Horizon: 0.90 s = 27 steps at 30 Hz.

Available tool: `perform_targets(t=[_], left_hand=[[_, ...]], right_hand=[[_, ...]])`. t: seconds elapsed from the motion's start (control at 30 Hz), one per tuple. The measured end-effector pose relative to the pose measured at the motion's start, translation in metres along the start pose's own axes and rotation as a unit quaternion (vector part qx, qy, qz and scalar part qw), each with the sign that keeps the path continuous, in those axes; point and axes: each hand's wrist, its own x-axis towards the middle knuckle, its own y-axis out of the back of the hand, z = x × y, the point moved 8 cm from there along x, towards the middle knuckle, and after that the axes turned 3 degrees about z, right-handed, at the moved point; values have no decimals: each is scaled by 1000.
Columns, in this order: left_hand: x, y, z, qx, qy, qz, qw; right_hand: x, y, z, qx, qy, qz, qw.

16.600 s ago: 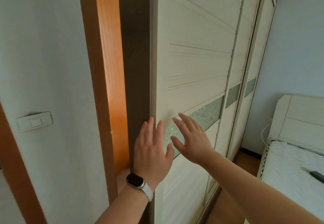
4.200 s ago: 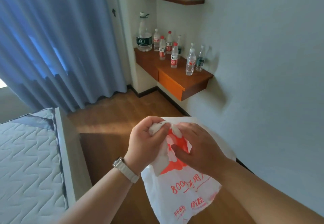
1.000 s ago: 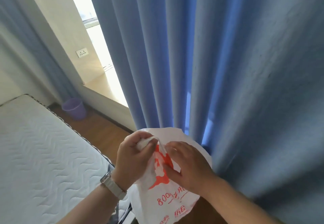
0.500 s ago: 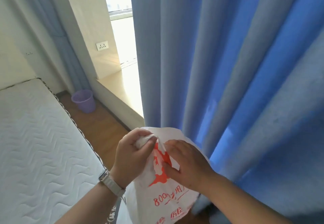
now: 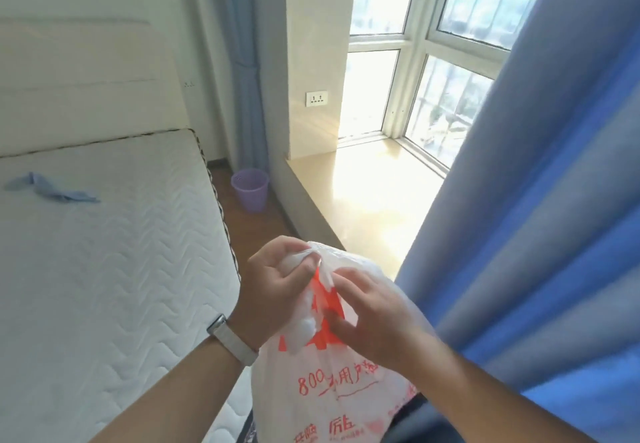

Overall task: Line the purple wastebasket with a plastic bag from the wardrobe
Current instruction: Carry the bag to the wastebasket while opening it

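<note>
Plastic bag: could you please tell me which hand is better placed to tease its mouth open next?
Probably the right hand: it pinches the plastic bag just below the bunched top, which the left hand grips as anchor.

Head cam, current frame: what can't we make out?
Head view:
- plastic bag: bottom cut off by the lower edge; mouth hidden under the left hand and right hand gripping it.
- purple wastebasket: far and small, inside cannot be told.
- blue item on the mattress: blurred, unidentifiable.
</note>
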Motion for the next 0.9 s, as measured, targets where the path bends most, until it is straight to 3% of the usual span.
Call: perform_targets(t=[0.47,0.67,0.9], left_hand=[[57,103,-67,116,53,195,972],[119,110,-113,135,109,276,945],[223,75,-131,152,127,293,935]], right_hand=[[143,-97,-22,124,203,-20,971],[228,-147,11,190,256,-42,947],[327,-155,83,227,268,-52,935]])
